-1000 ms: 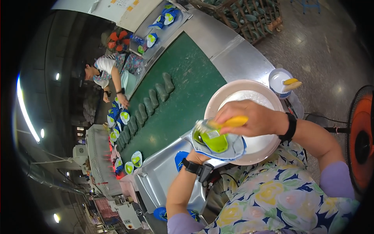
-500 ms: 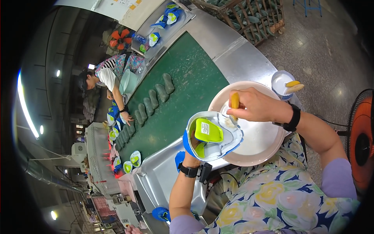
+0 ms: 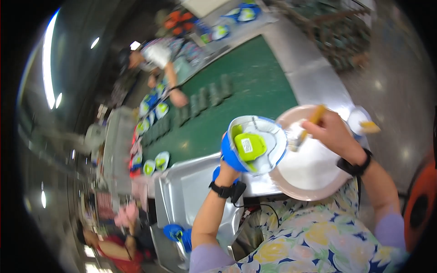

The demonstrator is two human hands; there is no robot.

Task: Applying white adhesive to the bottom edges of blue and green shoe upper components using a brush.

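Note:
My left hand (image 3: 228,171) grips a blue shoe upper (image 3: 267,150) from behind and below, its white inner edge and lime-green tongue turned upward. Most of those fingers are hidden by the upper. In my right hand (image 3: 336,138) is a brush (image 3: 315,119) with a yellow handle, its bristles pointing down over a pinkish basin (image 3: 314,196). White liquid fills the basin's bottom. The bristle end is blurred and appears a little apart from the upper's right edge.
A green conveyor belt (image 3: 259,82) carries several dark shoe lasts (image 3: 203,101); a co-worker's hand (image 3: 178,97) reaches over them. Near my left arm, a metal tray (image 3: 193,182) holds blue uppers (image 3: 174,232). A small tub (image 3: 356,119) with yellow-handled brushes stands beyond the basin. At right is an orange fan (image 3: 416,204).
My right hand has moved right with the brush, away from the upper and over the basin. The view has turned, and another person now shows at the lower left.

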